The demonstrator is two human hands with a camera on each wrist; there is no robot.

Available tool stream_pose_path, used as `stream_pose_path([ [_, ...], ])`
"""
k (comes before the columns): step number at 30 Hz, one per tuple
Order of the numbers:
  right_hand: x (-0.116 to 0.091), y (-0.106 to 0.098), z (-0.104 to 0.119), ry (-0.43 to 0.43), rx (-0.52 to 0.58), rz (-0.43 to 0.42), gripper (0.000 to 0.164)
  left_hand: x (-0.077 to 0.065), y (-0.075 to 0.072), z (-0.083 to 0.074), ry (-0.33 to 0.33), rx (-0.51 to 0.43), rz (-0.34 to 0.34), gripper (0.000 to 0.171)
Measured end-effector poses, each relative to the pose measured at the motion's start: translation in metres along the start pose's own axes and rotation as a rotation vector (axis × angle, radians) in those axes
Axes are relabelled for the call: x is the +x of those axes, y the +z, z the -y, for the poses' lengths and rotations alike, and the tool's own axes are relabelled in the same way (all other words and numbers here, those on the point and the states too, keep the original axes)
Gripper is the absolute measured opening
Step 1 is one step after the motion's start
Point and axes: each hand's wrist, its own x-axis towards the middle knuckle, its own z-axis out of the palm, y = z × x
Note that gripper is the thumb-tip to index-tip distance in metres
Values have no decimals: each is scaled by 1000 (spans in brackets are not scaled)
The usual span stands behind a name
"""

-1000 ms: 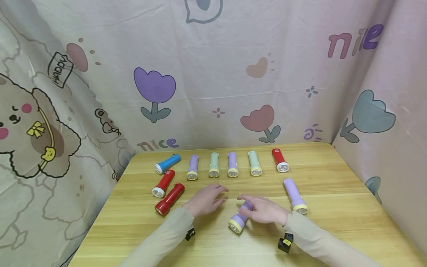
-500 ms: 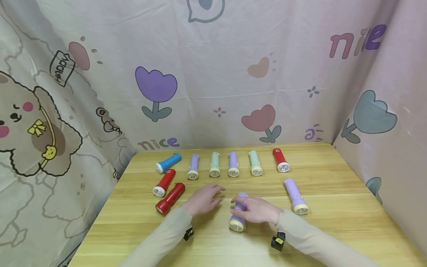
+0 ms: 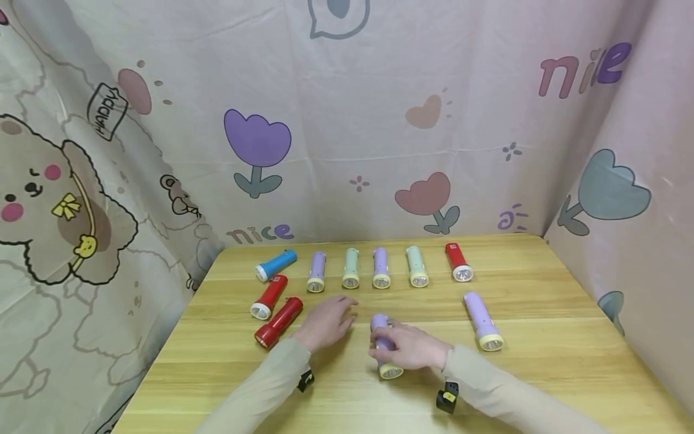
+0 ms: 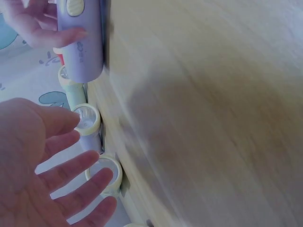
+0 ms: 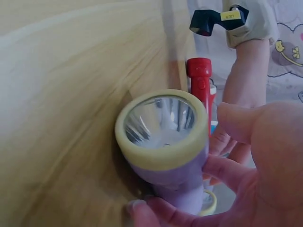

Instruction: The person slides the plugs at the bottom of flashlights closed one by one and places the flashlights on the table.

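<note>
In the head view, my right hand [image 3: 413, 347] grips a purple flashlight [image 3: 381, 323] with a cream rim at the front middle of the table. Its lens end points toward me, and the fingers hide part of the barrel. The right wrist view shows the clear lens and reflector of this flashlight [image 5: 163, 123] close up, fingers curled at its side. My left hand [image 3: 325, 324] hovers over the wood left of it, fingers loosely spread and holding nothing. Nearest to the left hand lies a dark red flashlight [image 3: 279, 322].
A wooden table [image 3: 217, 386] carries a back row of flashlights: blue [image 3: 276, 264], purple [image 3: 317, 271], mint green [image 3: 351, 267], another purple [image 3: 381, 267], another mint [image 3: 416, 265] and red [image 3: 458, 261]. A red one with white rim [image 3: 269, 298] lies left, a purple one [image 3: 482, 320] right. Printed curtains surround the table.
The flashlight under my right hand has swivelled from slanting to pointing nearly straight toward me, its tail swinging left. My right hand has moved left with it; the left hand has drifted slightly left.
</note>
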Motion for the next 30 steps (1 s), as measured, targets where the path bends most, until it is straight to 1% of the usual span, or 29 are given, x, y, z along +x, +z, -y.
stream_pose_path([
  [3,-1,2,-2,-5,25,-25,41,1,-2,0,-18,-43,-21,37],
  [7,-3,7,-8,4,94,-51,37,3,-4,1,-52,-93,-23,39],
  [11,-4,10,-17,-5,208,-84,33,6,-7,1,-57,-121,-38,41],
  [16,-4,12,-27,-5,441,-75,32,8,-9,-1,-45,-143,-58,42],
  [22,-4,13,-34,46,749,-43,32,11,-11,-4,-47,-171,-68,41],
  [25,-4,13,-36,73,853,-46,36,13,-10,-5,-44,-191,-77,40],
  [30,-5,10,-38,94,970,-53,41,16,-12,-9,-28,-217,-103,39],
])
